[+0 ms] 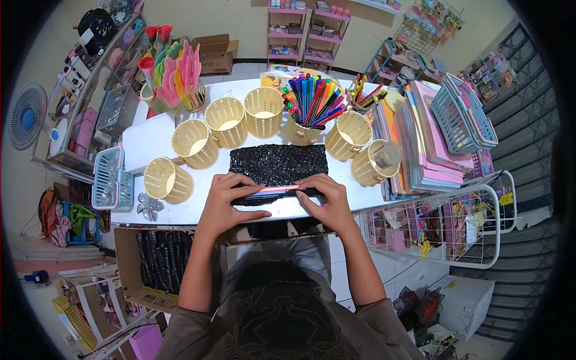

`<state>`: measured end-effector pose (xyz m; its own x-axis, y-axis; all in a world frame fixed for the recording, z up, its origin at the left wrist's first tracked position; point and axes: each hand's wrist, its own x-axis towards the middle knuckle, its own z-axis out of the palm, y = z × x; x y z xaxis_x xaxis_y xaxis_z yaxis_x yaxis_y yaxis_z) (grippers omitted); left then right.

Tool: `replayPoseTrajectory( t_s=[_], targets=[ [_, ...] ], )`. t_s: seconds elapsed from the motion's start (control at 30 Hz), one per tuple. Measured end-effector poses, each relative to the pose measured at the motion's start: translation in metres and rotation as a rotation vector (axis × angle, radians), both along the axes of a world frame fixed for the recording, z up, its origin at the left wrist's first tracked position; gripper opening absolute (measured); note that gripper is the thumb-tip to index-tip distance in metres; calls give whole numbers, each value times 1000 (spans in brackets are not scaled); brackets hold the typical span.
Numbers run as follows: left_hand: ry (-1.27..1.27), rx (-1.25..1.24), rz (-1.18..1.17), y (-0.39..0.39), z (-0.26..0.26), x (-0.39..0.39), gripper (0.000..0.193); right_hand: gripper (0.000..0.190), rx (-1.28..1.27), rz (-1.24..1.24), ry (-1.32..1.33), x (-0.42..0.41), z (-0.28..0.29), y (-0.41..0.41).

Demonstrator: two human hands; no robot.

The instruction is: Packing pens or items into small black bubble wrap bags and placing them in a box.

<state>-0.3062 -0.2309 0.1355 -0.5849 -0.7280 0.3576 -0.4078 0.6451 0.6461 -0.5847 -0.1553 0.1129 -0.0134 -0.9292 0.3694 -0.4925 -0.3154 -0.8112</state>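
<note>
A small bundle of slim coloured pens (pixel 274 192) lies lengthwise across a sheet of black bubble wrap (pixel 279 162), near its front edge. My left hand (pixel 227 198) has its fingers over the bundle's left end, while its thumb stretches out below along the white table edge. At the other end, my right hand (pixel 326 198) pinches the bundle between thumb and fingers. Just behind the wrap stands a cream woven basket (pixel 303 133) packed with colourful felt-tip pens (pixel 312 99). The undersides of both hands are hidden.
Cream baskets (pixel 168 180) curve around the white table (pixel 209 182); one on the right holds a clear round container (pixel 388 154). A silver bow (pixel 150 207) lies front left. Stacked coloured paper (pixel 418 144) and a blue basket (pixel 463 117) stand right. Below left, a cardboard box (pixel 155 297) holds black wrap.
</note>
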Motion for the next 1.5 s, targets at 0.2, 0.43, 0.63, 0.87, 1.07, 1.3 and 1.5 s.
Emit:
replayPoseTrajectory(
  t_s=[0.2,0.43,0.63,0.87,1.07,1.3,1.5],
  targets=[
    [-15,-79,-7,-3,-20,1,32,15,56,7,-48,-5,2,-4],
    [9,11,-5,-6,-13,-4,22,18,85,-68,-29,3,7,-1],
    [89,121,5,-13,-21,-8,16,19,-337,-141,371,6,-2,1],
    [152,187,42,-12,-23,-11,15,20,-351,-153,523,4,-7,4],
    [82,219,80,-13,-23,-10,14,21,-282,-84,451,-2,-4,2],
    [-78,127,88,-18,4,-18,19,22,-216,-32,374,-7,-11,-4],
    [-166,117,84,-21,8,-20,12,18,-186,-3,380,-9,-8,-6]
  ],
)
